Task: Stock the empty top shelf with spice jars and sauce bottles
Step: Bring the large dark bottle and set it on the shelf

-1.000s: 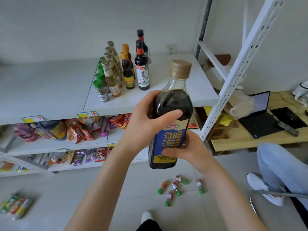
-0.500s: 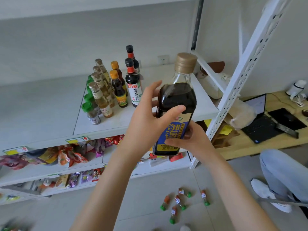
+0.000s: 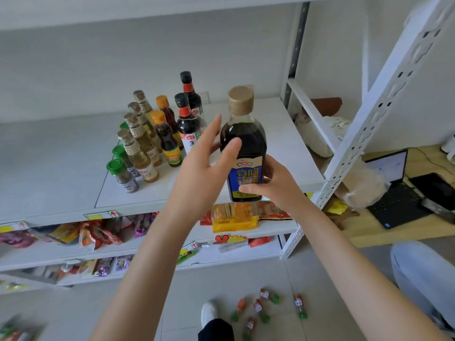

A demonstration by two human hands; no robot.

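Dark sauce bottle [image 3: 247, 141] upright in the curled grip of the right hand [image 3: 277, 187], left hand [image 3: 200, 177] straight-fingered beside its shoulder

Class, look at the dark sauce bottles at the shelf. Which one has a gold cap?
The large blue-labelled bottle that the right hand grips. Its cap is gold, unlike the black-capped bottles and orange-capped bottles beside it.
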